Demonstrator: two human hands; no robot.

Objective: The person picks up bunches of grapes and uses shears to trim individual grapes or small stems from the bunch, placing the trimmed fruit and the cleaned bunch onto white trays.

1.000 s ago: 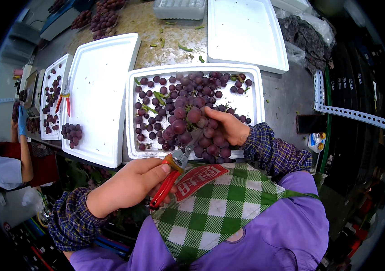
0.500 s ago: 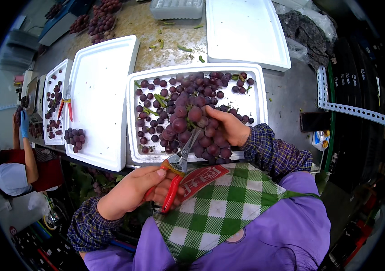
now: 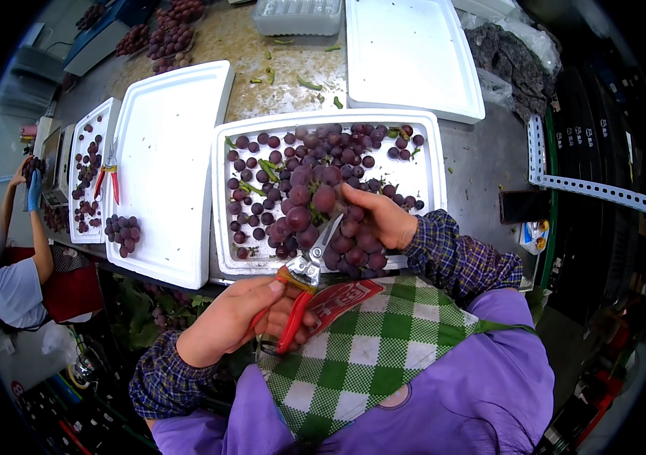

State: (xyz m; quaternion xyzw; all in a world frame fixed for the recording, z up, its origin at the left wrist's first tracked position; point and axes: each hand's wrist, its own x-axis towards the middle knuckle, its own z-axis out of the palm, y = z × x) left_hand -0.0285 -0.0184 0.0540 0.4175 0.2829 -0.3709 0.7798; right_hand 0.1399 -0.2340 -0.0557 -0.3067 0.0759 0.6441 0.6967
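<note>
My left hand is closed round the red handles of a pair of pruning shears. The metal blades point up and right into a bunch of purple grapes, and the tips are hidden among the berries. At the bunch's right side my right hand holds it, thumb on top and the other fingers out of sight behind the grapes. The bunch hangs over the front of a white foam tray, where many loose grapes and green stem bits lie.
Left of the tray lies a white foam lid with a small grape bunch; other red-handled shears rest at its left edge. Another lid and clear plastic boxes stand behind. A co-worker handles grapes at far left. A phone lies right.
My left hand and the shears have shifted slightly right, with the blades a little more upright. My right hand still holds the bunch. The co-worker's arms have moved a little.
</note>
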